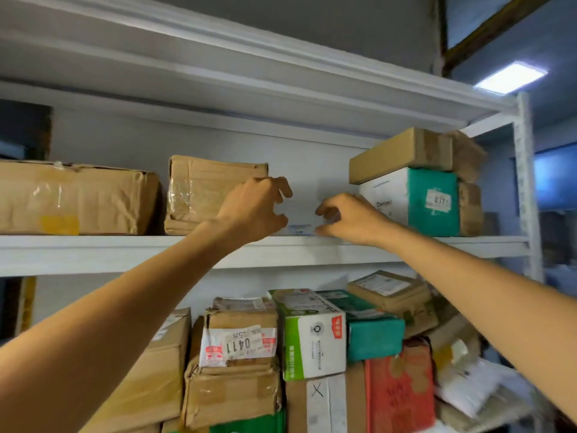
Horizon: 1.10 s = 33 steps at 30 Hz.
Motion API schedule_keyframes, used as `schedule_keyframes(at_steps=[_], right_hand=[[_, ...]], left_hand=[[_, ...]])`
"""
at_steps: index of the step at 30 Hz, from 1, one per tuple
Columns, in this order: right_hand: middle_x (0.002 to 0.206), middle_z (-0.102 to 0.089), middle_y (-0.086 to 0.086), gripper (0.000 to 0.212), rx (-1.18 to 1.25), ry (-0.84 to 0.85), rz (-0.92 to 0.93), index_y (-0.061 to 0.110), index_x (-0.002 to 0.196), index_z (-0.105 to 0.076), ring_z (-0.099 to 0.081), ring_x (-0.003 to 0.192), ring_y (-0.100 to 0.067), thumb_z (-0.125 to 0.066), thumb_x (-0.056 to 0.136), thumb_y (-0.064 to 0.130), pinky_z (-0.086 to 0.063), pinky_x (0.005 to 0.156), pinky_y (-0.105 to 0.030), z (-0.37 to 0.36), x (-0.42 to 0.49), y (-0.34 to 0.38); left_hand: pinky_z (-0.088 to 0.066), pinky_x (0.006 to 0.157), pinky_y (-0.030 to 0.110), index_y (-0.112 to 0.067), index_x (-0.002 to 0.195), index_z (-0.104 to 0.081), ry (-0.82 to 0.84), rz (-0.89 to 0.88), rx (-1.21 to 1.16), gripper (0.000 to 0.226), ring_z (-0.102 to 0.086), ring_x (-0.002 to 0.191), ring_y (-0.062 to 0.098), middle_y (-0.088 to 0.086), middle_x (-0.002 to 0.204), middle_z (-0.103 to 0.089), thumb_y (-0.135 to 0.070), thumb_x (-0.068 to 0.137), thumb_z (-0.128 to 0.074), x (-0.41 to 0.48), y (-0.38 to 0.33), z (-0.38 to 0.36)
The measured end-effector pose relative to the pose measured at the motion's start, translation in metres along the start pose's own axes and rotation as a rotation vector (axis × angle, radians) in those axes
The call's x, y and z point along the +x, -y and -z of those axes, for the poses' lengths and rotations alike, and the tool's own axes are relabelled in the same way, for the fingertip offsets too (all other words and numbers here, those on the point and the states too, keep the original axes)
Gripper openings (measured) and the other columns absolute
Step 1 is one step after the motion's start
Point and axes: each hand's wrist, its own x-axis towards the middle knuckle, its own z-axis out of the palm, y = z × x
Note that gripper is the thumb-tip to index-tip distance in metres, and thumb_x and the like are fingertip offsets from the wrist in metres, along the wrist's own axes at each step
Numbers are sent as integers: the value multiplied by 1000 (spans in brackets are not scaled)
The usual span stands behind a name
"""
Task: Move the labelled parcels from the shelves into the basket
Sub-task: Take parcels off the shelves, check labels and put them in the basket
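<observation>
White metal shelves (pixel 281 248), stacked parcels (pixel 237 354).

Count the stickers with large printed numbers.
2: one on the white-and-green cardboard box on the white metal upper shelf, right; one, upside down, on a taped brown cardboard box below. More may be hidden.

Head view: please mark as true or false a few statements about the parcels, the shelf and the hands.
1. The white and teal box on the upper shelf bears the number 0371. True.
2. The left hand grips the green and white box. False: that box stands one level below, untouched; the hand is up at the upper shelf.
3. A brown box lies on top of the white and teal box. True.
4. The red parcel stands on the upper shelf. False: it stands one level below.
</observation>
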Motion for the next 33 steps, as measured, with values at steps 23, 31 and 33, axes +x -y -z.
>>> schedule_keyframes(at_steps=[23,31,33], right_hand=[[116,-63,-5,35,-270,-104,-185,12,113,-66,-59,104,-21,-73,84,31,-50,92,-44,128,-57,-122],[111,-63,-5,27,-218,-74,-37,14,108,-66,-63,95,-19,-69,86,29,-56,82,-42,152,-25,-172],[110,-64,-5,26,-202,-69,-15,14,110,-65,-65,93,-17,-67,88,27,-58,81,-40,159,-19,-181]], left_hand=[[-49,87,35,-27,117,-57,228,42,-140,45,-58,103,23,-2,114,-61,-39,76,-70,91,-129,-78],[-48,85,32,-29,123,-53,229,127,67,47,-57,107,23,-2,119,-59,-42,80,-64,125,-161,-73],[-47,88,33,-29,124,-52,232,138,107,47,-56,109,23,-3,121,-58,-44,81,-64,129,-168,-73]])
